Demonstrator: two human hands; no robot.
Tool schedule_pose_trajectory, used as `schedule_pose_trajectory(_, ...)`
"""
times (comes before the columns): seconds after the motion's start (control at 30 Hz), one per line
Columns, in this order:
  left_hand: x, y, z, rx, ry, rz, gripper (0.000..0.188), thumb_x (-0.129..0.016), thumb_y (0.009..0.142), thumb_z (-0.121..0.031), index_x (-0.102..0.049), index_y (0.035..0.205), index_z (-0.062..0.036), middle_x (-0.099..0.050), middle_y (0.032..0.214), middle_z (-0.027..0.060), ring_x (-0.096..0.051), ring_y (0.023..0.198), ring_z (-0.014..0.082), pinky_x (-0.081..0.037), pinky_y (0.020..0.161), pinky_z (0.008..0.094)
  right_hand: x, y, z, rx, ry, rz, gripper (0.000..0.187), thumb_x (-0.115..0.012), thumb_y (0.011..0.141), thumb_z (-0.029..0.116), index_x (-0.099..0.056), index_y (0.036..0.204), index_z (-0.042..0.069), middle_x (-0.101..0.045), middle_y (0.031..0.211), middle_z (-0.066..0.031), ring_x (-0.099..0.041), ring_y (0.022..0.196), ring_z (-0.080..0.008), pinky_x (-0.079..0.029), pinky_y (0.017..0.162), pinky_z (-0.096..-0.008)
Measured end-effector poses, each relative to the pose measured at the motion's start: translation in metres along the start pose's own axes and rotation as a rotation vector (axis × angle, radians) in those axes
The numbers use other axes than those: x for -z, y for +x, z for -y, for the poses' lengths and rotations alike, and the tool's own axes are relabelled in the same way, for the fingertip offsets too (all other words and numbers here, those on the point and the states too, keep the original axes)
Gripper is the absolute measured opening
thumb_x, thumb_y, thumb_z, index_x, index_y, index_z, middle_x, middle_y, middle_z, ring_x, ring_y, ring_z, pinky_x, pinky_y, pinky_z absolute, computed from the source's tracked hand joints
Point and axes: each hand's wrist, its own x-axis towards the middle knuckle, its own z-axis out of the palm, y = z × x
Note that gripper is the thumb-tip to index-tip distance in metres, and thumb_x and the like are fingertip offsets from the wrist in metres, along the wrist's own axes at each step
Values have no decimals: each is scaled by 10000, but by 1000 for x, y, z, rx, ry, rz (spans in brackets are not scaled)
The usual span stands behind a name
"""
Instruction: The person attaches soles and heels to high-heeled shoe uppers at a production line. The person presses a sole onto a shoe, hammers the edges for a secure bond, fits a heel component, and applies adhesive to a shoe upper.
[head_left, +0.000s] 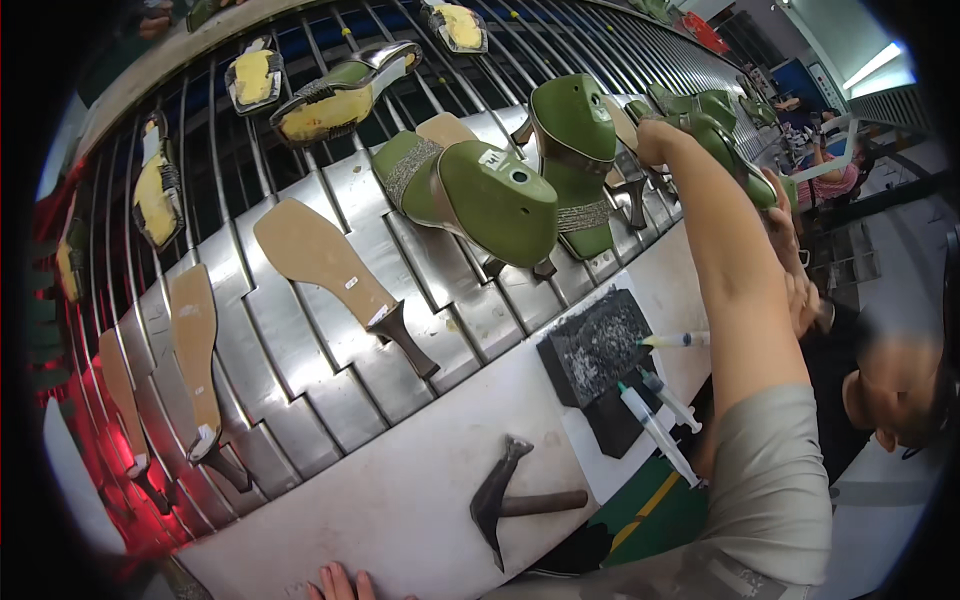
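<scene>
My left hand [342, 584] shows only as a few fingertips at the lower edge, lying flat on the pale worktop [380, 490] with nothing visible in them. A hammer [491, 497] with a dark head and wooden handle rests on the worktop, to the right of that hand. My right arm reaches far across the conveyor; the right hand [657, 142] is bent at the wrist beside a green shoe last [717, 140], its fingers hidden. Closest to it on the left are green lasts with sandal uppers, one upright [573, 115] and one tilted [495, 200] with a glittery strap.
Tan soles with dark heels [320, 260] lie along the metal slat conveyor [270, 350]. Yellow-bottomed shoes [325, 115] sit on the rods behind. A black block [598, 345] and several syringes [655, 430] occupy the worktop's right end. Another person's hands [790, 260] work at the right.
</scene>
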Motion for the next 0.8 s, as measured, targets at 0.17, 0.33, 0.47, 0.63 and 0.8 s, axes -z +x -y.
schedule_pose_trajectory(0.17, -15, 5, 14, -27, -128, -27, 656, -652, 948, -481, -548, 1412, -30, -530, 1483, 296, -507, 1364, 480, -328, 1136, 678, -87, 66, -108, -312, -37, -269, 461, -626, 850, 181, -651, 1215, -98, -672, 1224, -339, -674, 1142, -455, -553, 969, -491)
schedule_pose_trajectory(0.33, -8, 5, 14, 1, -113, -9, 649, -692, 908, -470, -567, 1392, -56, -552, 1464, 273, -528, 1344, 470, -348, 1115, 695, -15, 65, -71, -295, 278, -379, 374, -570, 912, 143, -658, 1252, 14, -654, 1273, -338, -670, 1157, -470, -547, 988, -521)
schedule_pose_trajectory(0.47, -9, -3, 14, 15, -111, -18, 647, -709, 891, -469, -576, 1384, -71, -570, 1449, 252, -542, 1334, 455, -358, 1109, 695, 101, 52, -11, -156, 259, -858, 551, -658, 914, 450, -648, 1156, -45, -689, 1151, -321, -710, 1033, -436, -582, 898, -516)
schedule_pose_trajectory(0.63, -4, -4, 13, 40, -102, -21, 645, -714, 886, -470, -580, 1381, -79, -582, 1440, 238, -555, 1325, 435, -369, 1102, 689, 205, 77, 122, 189, 793, -445, 1002, -662, 799, 798, -611, 1288, -75, -682, 1197, -316, -670, 1159, -435, -544, 974, -507)
schedule_pose_trajectory(0.8, 0, -3, 12, 75, -139, -14, 642, -729, 868, -448, -592, 1371, -72, -583, 1444, 230, -560, 1322, 436, -384, 1099, 674, 225, 84, 208, 139, 207, -475, 970, -784, 764, 641, -546, 1371, -77, -649, 1345, -264, -641, 1253, -385, -523, 1048, -447)
